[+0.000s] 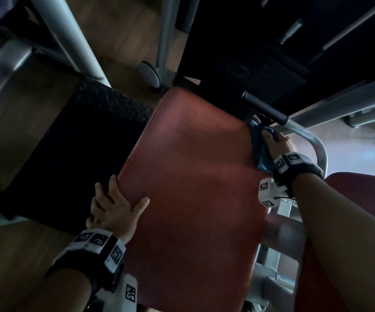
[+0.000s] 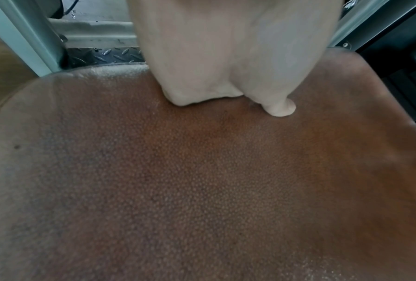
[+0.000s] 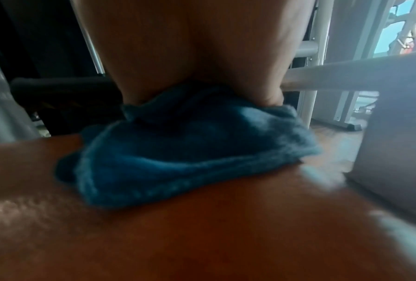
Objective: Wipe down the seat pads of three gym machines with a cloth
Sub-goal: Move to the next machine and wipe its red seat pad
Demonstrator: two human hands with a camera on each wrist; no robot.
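Note:
A red seat pad (image 1: 193, 176) fills the middle of the head view. My left hand (image 1: 114, 206) holds its near left edge, thumb on top and fingers down the side. In the left wrist view the thumb (image 2: 281, 108) presses on the grained pad (image 2: 202, 180). My right hand (image 1: 274, 140) grips a bunched blue cloth (image 1: 258, 145) against the pad's far right edge. The right wrist view shows that cloth (image 3: 178, 152) crumpled under the palm (image 3: 202, 57) on the pad (image 3: 202, 237); the fingers are hidden there.
A black diamond-plate footplate (image 1: 73, 149) lies left of the pad on a wooden floor (image 1: 13, 255). Grey frame tubes (image 1: 76, 41) cross the far side. A black handle (image 1: 265, 106) and a bent grey tube (image 1: 312, 140) sit just past the cloth. A second red pad (image 1: 362, 194) is at right.

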